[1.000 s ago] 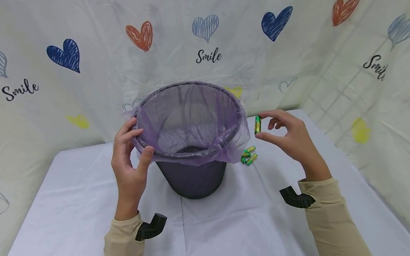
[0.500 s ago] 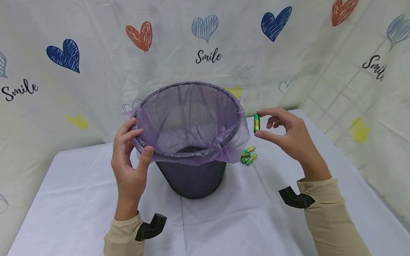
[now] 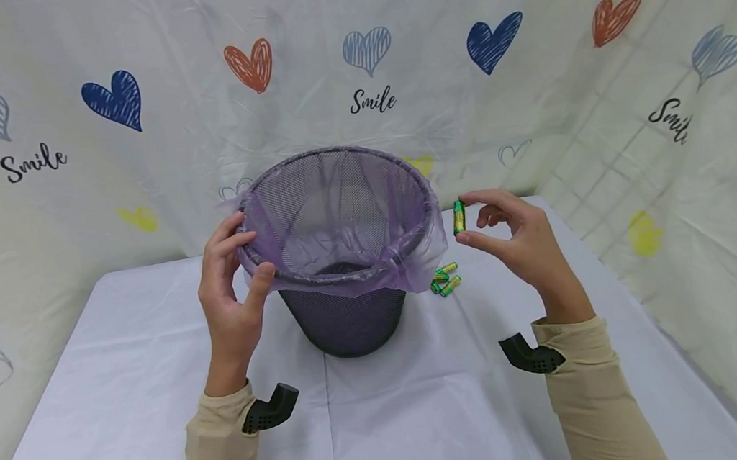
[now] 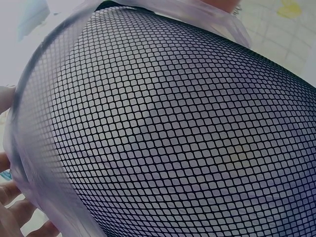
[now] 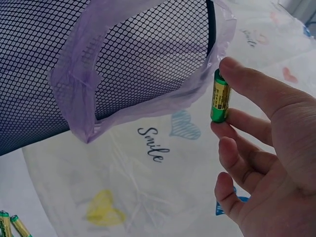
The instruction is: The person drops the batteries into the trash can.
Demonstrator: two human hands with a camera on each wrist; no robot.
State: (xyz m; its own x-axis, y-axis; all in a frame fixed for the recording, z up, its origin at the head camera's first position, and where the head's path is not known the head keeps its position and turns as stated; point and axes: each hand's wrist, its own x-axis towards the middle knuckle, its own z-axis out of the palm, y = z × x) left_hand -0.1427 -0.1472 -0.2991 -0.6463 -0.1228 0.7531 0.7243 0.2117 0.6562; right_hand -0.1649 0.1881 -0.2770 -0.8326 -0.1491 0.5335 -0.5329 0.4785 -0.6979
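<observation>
A black mesh wastebasket (image 3: 350, 322) stands in the middle of the table, lined with a thin purple plastic bag (image 3: 410, 259) folded over its rim. My left hand (image 3: 231, 298) holds the rim on its left side, fingers over the edge and thumb at the front. Between the thumb and fingertips of my right hand (image 3: 515, 236), a green and gold battery (image 3: 459, 217) is pinched upright by its ends, just right of the rim and apart from it. Several more batteries (image 3: 445, 279) lie in a small heap at the basket's right; two show in the right wrist view.
A white cloth covers the table (image 3: 128, 393). Behind it hangs a pale curtain (image 3: 307, 112) printed with hearts and the word Smile. A black camera mount sits on each wrist, the right mount (image 3: 531, 354) and the left mount (image 3: 271, 409).
My right hand has risen slightly and shifted a little left with the battery, which now stands nearly upright. The left hand keeps its place on the rim.
</observation>
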